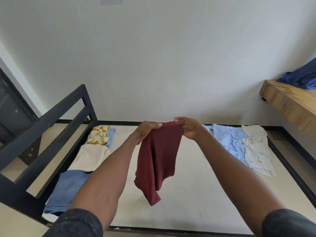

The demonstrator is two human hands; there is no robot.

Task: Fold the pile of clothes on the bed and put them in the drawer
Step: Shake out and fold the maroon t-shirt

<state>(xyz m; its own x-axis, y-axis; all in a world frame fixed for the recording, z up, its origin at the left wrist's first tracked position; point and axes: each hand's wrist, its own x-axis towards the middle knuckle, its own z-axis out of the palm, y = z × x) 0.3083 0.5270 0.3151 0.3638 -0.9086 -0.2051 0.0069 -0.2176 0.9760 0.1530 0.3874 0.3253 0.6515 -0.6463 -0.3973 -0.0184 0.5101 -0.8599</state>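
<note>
While both hands hold the red top (158, 159) up over the bed (193, 194), it hangs loose and a bit bunched; the left hand (147, 131) has its fingers curled round one top corner, and the right hand (187, 128) pinches the other corner; the two hands are near each other, so the top is not spread wide.

I think it could go wrong like this; if one hand lets go, the top may drop in a heap; if it is laid down while bunched, the fold may come out crooked and lumpy; a hanging sleeve may get tucked under.

Folded things sit on the left, jeans (68, 189), a cream cloth (90, 157) and a yellow cloth (99, 135); a blue shirt (229, 141) and a white shirt (256, 149) lie flat on the right, not yet folded; I cannot see the drawer.
</note>
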